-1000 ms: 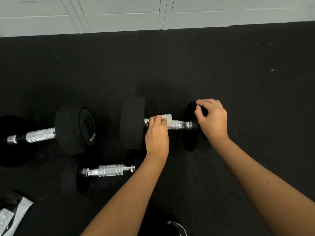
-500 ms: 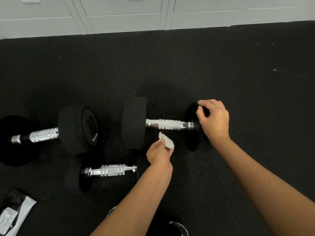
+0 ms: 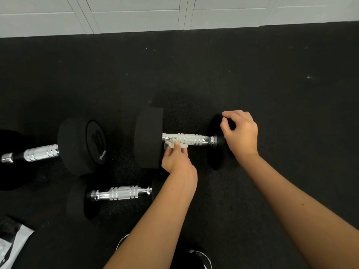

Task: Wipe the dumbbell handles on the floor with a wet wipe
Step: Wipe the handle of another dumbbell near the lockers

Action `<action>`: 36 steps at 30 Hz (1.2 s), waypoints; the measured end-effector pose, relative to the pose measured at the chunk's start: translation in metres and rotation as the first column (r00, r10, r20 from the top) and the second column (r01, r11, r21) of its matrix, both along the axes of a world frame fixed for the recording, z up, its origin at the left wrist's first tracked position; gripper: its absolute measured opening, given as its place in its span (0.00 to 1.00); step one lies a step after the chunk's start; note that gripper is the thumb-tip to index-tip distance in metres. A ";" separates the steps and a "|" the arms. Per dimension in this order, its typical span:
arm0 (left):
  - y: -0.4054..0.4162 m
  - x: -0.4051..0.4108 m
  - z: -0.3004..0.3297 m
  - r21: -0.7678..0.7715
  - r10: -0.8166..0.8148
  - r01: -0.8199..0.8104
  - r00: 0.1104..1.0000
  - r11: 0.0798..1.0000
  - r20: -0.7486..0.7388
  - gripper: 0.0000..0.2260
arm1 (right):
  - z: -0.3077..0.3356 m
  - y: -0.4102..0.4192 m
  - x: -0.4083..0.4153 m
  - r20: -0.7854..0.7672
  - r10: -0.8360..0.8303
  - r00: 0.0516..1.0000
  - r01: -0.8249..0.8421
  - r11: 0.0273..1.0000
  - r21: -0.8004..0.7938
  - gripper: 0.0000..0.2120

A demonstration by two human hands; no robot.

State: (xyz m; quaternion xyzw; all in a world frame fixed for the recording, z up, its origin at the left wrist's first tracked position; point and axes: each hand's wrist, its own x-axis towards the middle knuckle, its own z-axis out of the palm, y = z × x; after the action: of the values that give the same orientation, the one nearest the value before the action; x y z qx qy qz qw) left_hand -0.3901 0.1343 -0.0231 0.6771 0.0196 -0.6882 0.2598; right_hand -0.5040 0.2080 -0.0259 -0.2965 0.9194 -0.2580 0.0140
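Note:
Three black dumbbells with chrome handles lie on the dark rubber floor. On the middle dumbbell, the chrome handle (image 3: 194, 140) runs between two black heads. My left hand (image 3: 175, 158) pinches a small white wet wipe (image 3: 172, 144) and presses it against the underside of that handle near its left head (image 3: 148, 137). My right hand (image 3: 240, 132) grips the rim of the right head (image 3: 214, 152). A larger dumbbell (image 3: 81, 145) lies to the left and a smaller dumbbell (image 3: 121, 192) lies in front.
White cabinet doors (image 3: 136, 14) line the far edge of the floor. A black and white wipe packet (image 3: 11, 247) lies at the bottom left. Part of my shoe (image 3: 200, 257) shows at the bottom edge.
My left hand lifted the wipe off the top of the middle handle, drew back toward me, then came forward again to its left underside. My right hand stayed on the right head.

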 end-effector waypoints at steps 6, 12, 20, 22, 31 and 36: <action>-0.006 0.001 -0.004 0.057 0.034 -0.035 0.999 0.998 0.020 0.11 | 0.001 0.000 0.001 0.006 -0.001 1.000 0.001 1.000 0.008 0.10; -0.013 0.001 -0.009 0.107 0.061 -0.057 0.998 0.993 -0.035 0.11 | 0.002 0.000 0.001 0.005 -0.008 1.000 0.007 1.000 0.002 0.10; -0.006 0.015 -0.033 0.035 0.101 -0.096 0.962 0.995 -0.255 0.16 | 0.001 -0.002 -0.001 0.009 -0.007 1.000 0.007 1.000 0.003 0.10; -0.008 0.014 -0.035 0.044 0.142 -0.135 0.942 0.990 -0.305 0.16 | 0.000 -0.001 0.000 0.005 -0.005 1.000 0.005 1.000 -0.002 0.10; -0.007 0.016 -0.029 0.031 0.130 -0.126 0.955 0.992 -0.265 0.14 | 0.000 -0.001 0.000 0.004 -0.009 1.000 0.009 1.000 -0.015 0.09; -0.008 0.010 -0.029 0.031 0.145 -0.142 0.967 0.989 -0.207 0.14 | -0.001 -0.002 -0.002 0.007 -0.007 1.000 0.007 1.000 0.015 0.10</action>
State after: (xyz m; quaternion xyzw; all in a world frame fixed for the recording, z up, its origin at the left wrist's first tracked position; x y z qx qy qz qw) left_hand -0.3803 0.1267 -0.0519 0.5999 0.1010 -0.7347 0.3001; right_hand -0.5058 0.2060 -0.0267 -0.2924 0.9223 -0.2520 0.0186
